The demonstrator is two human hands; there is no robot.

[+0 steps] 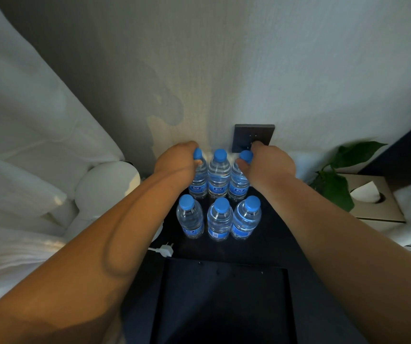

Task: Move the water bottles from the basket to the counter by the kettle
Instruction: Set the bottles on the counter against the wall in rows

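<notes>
Nearest to the camera, a dark basket (pixel 224 301) stood open on the dark desk (pixel 281 247), and a white plug (pixel 163 250) lay just beside its far left corner. Beyond it, three water bottles (pixel 219 219) with blue caps stood upright in a row on the desk. Behind them was a second row of three. The left hand (pixel 177 161) was grasping the left bottle (pixel 199 180) of this far row near its cap, and the right hand (pixel 266 162) was grasping the right bottle (pixel 238 181) in the same way. A white kettle (pixel 105 187) stood left of the bottles. A dark wall socket (pixel 252 135) was behind them.
</notes>
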